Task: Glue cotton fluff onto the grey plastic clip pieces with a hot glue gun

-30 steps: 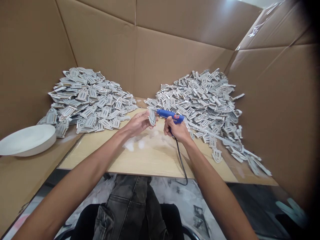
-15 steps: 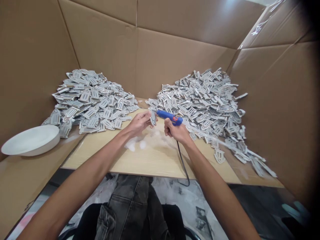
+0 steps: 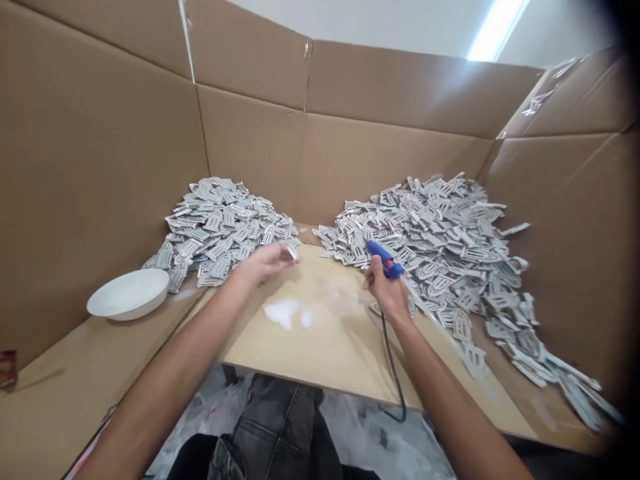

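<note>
My right hand [image 3: 387,291] is closed round a blue glue gun [image 3: 383,257]. Its nozzle end points up and left, in front of the right-hand heap. A long translucent glue stick [image 3: 425,308] trails from its back, and a black cord [image 3: 395,363] hangs below. Over the left middle of the board, my left hand [image 3: 267,263] pinches a small whitish piece [image 3: 293,252] at its fingertips. Most of that piece is hidden or blurred. Beside the left hand rises a heap of grey-white slotted pieces with arched tops [image 3: 220,223]. A larger heap of such pieces [image 3: 435,233] lies beyond the right hand.
A white bowl [image 3: 129,293] stands at the left. Cardboard walls [image 3: 250,147] enclose the back and sides. White smudges [image 3: 287,313] mark the pale wooden board [image 3: 320,353]. A red item [image 3: 7,369] shows at the far left edge.
The camera view has tilted up and turned left. My hands have drawn apart, and the glue gun's nozzle has come away from the piece in my left hand.
</note>
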Motion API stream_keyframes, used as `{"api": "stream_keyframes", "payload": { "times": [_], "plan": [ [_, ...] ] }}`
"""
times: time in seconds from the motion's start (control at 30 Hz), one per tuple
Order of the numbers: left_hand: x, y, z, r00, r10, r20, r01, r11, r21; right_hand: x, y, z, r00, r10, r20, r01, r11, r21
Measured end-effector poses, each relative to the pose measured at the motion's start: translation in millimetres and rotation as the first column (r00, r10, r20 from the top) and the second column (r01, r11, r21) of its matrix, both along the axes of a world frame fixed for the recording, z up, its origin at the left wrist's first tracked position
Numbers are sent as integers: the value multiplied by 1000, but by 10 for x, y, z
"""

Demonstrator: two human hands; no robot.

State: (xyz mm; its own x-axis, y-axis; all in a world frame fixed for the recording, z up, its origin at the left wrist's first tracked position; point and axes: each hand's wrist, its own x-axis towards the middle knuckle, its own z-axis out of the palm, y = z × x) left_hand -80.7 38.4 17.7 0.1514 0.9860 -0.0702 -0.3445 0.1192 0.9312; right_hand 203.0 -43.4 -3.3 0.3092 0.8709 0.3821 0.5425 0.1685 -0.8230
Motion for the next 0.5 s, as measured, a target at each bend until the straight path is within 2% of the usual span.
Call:
{"api": "stream_keyframes", "payload": {
  "times": [0.03,0.07,0.1,0.17,0.2,0.27,0.37,0.43,0.5],
  "plan": [
    [-153,102,167,995,93,31,-95,994,56,-10,8,-3,1000,12,1,-12,1000,-10],
    [-291,196,328,949,300,102,-312,940,135,-27,11,-5,1000,27,5,-27,999,-19],
    [-402,274,467,875,461,147,-482,856,186,-48,9,-3,999,47,8,-47,998,-31],
    [-519,357,618,772,623,124,-635,745,205,-86,-4,7,997,82,7,-82,995,-54],
    [-526,359,618,757,650,68,-645,728,232,-97,-12,13,995,98,5,-97,993,-68],
    [-473,295,491,766,634,-104,-581,752,311,-102,-25,22,993,114,8,-113,989,-92],
    [-378,130,169,739,532,-414,-343,825,450,-79,-32,23,993,120,9,-119,988,-98],
    [-366,50,-8,654,431,-622,-121,871,476,-62,-28,23,993,120,3,-119,988,-93],
    [-380,20,-126,539,326,-776,69,902,426,-51,-24,27,994,113,6,-112,989,-94]
  ]
}}
